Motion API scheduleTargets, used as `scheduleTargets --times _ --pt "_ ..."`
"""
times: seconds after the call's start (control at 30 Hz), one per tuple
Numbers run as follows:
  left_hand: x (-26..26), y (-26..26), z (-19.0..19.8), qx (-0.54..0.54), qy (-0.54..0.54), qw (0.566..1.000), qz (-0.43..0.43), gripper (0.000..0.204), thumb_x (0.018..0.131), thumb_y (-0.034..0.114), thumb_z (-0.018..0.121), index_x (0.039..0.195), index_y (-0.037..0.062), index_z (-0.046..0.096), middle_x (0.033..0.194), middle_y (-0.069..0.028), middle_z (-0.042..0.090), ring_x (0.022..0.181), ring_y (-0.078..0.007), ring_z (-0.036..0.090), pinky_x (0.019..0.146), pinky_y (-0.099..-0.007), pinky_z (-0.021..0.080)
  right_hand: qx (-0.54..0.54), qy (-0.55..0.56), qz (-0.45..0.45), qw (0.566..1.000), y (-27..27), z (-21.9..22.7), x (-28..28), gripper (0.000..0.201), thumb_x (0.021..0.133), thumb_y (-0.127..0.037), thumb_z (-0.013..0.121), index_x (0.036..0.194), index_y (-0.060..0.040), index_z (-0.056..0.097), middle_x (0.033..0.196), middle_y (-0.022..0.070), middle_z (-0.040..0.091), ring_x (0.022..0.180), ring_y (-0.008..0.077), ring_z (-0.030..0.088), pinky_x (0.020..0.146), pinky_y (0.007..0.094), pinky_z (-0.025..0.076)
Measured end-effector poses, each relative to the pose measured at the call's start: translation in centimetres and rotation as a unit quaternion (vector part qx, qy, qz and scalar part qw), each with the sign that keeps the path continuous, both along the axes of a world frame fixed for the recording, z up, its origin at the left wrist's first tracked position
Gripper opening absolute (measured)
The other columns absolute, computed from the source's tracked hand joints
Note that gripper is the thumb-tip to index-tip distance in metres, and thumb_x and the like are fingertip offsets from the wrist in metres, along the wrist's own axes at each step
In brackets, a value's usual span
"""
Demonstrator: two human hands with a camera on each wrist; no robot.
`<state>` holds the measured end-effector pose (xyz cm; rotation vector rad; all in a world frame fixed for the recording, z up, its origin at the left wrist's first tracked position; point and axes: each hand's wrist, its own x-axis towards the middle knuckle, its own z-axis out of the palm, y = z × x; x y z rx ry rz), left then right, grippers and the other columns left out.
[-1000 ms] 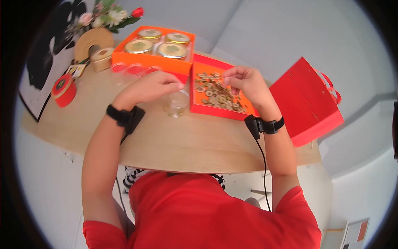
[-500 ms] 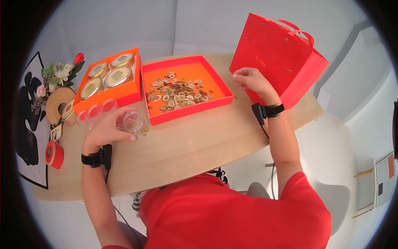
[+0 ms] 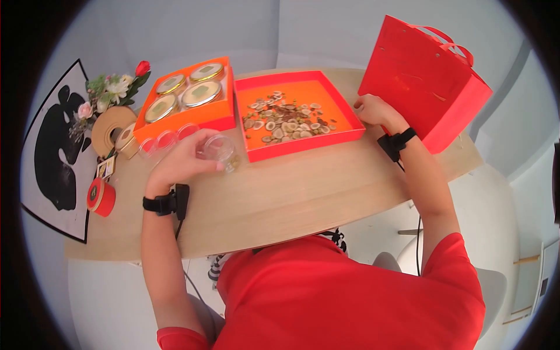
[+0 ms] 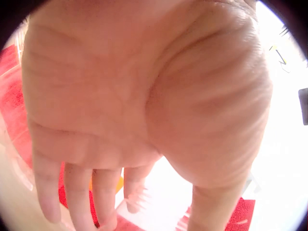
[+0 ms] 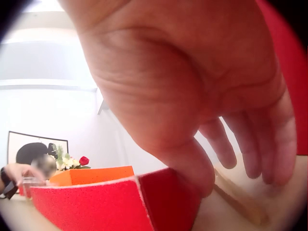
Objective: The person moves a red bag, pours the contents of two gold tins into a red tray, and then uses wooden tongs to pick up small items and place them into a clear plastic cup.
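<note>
- Presently the left hand [image 3: 188, 156] grips a clear jar [image 3: 220, 149], its thumb on the near side and its fingers on the far side.
- The jar sits just right of the left palm, with small yellowish bits towards its base; whether its base touches the table [image 3: 280, 195] cannot be told.
- From the left wrist, the left fingers reach forward apart from the thumb, with glare between them.
- The right hand [image 3: 379, 111] is well apart from the jar, off to the right, at the right end of a shallow red tray [image 3: 306, 147].
- Its fingers are loosely bent and the thumb stands apart from them, with a gap visible from the right wrist; the thumb overlaps the tray's corner in that view, and contact cannot be told.
- The tray lies between the two hands, its left near corner just beside the jar.
- Pale oval slices [image 3: 286, 125] lie loose in the tray, mixed with darker pieces and small green beads.
- A red paper bag [image 3: 426, 81] stands upright just right of the right hand.
- Three clear containers [image 3: 166, 140] stand in a row beyond the left hand, before an orange box [image 3: 219, 116].
- That box, left of the tray, bears four gold-rimmed jars [image 3: 201, 93].
- Farther left are flowers [image 3: 116, 90], a tan roll [image 3: 108, 128] and a framed picture [image 3: 57, 151]; nearer lies a red round tin [image 3: 102, 198].
</note>
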<state>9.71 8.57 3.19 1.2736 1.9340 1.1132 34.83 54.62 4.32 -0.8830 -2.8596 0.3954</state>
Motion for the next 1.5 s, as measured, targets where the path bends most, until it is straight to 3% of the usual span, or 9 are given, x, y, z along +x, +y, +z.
scheduleTargets --times 0.37,0.4,0.6,0.7,0.83,1.03,1.17,1.2,1.5 --pt "1.9 0.5 2.0 0.05 -0.004 0.996 0.072 0.071 0.089 0.016 0.087 0.152 0.0034 0.057 0.144 -0.0044 0.065 0.126 -0.0151 0.063 0.108 -0.0335 0.054 -0.116 0.006 -0.044 0.992 1.7 -0.9 -0.8 0.048 0.094 -0.012 0.072 0.134 0.0142 0.066 0.09 0.0246 0.077 0.076 0.0266 0.077 0.065 0.0379 0.059" --pt "1.7 0.4 1.8 0.046 0.002 0.997 0.065 0.071 0.089 0.015 0.087 0.152 0.0033 0.057 0.144 -0.0044 0.064 0.126 -0.0153 0.063 0.108 -0.0335 0.054 -0.111 0.033 -0.044 0.992 1.5 -0.5 -0.6 0.052 0.085 0.004 0.064 0.136 0.0142 0.066 0.087 0.0252 0.076 0.065 0.0289 0.076 0.059 0.0398 0.058" --pt "1.4 0.6 1.0 0.0 -0.026 0.999 0.047 0.074 0.088 0.01 0.086 0.153 0.0021 0.054 0.142 -0.0047 0.063 0.127 -0.0168 0.063 0.107 -0.0336 0.054 -0.17 0.214 0.022 0.962 -1.0 4.2 0.3 0.049 0.091 -0.002 0.066 0.139 0.0112 0.065 0.074 0.0058 0.065 0.057 0.0153 0.061 0.055 0.0319 0.049" --pt "1.0 0.7 0.3 0.031 -0.069 0.996 0.041 0.075 0.086 0.015 0.089 0.152 0.0017 0.057 0.141 -0.0082 0.067 0.125 -0.019 0.065 0.111 -0.0361 0.053 -0.331 0.284 0.079 0.896 -4.1 6.4 -1.4 0.047 0.1 -0.012 0.058 0.143 0.0062 0.064 0.085 0.0041 0.064 0.071 0.0111 0.061 0.064 0.0261 0.049" --pt "1.2 1.0 0.8 0.003 -0.1 0.993 0.057 0.078 0.083 0.012 0.091 0.152 0.0026 0.056 0.142 -0.0072 0.066 0.129 -0.019 0.063 0.114 -0.0363 0.05 -0.605 0.283 0.194 0.718 -5.7 7.3 -4.8 0.049 0.105 -0.013 0.051 0.151 0.0021 0.057 0.097 0.0052 0.059 0.071 0.0087 0.055 0.06 0.0248 0.048" --pt "1.0 0.7 0.4 -0.011 -0.075 0.995 0.057 0.08 0.079 0.01 0.093 0.151 0.004 0.057 0.142 -0.0061 0.066 0.128 -0.0189 0.063 0.113 -0.0366 0.049 -0.707 0.284 0.13 0.635 -10.9 7.1 -7.9 0.044 0.111 -0.018 0.049 0.15 0.0032 0.055 0.097 0.0062 0.058 0.073 0.0126 0.055 0.062 0.0266 0.049" --pt "0.9 1.2 0.8 -0.033 -0.07 0.996 0.052 0.082 0.076 0.009 0.094 0.15 0.0037 0.058 0.141 -0.0073 0.067 0.13 -0.0195 0.063 0.115 -0.0365 0.047 -0.751 0.238 0.205 0.58 -9.4 6.0 -8.2 0.042 0.114 -0.025 0.044 0.137 0.0043 0.065 0.09 0.0063 0.066 0.075 0.0181 0.064 0.067 0.0289 0.055" --pt "0.8 1.2 0.9 -0.043 -0.06 0.996 0.048 0.082 0.075 0.009 0.094 0.15 0.0037 0.059 0.141 -0.0076 0.067 0.13 -0.0199 0.063 0.115 -0.0365 0.047 -0.716 0.248 0.171 0.63 -9.4 6.0 -8.3 0.048 0.114 -0.033 0.044 0.14 0.0033 0.06 0.092 0.0071 0.065 0.066 0.0169 0.056 0.056 0.0282 0.043" --pt "0.9 0.7 0.6 -0.04 -0.114 0.992 0.034 0.085 0.071 0.004 0.095 0.148 0.0049 0.06 0.141 -0.007 0.068 0.134 -0.0201 0.062 0.118 -0.0387 0.046 -0.518 0.341 0.144 0.771 -8.0 7.9 -7.2 0.029 0.105 -0.012 0.068 0.13 0.0023 0.067 0.096 0.0112 0.078 0.076 0.0165 0.077 0.061 0.0277 0.053"
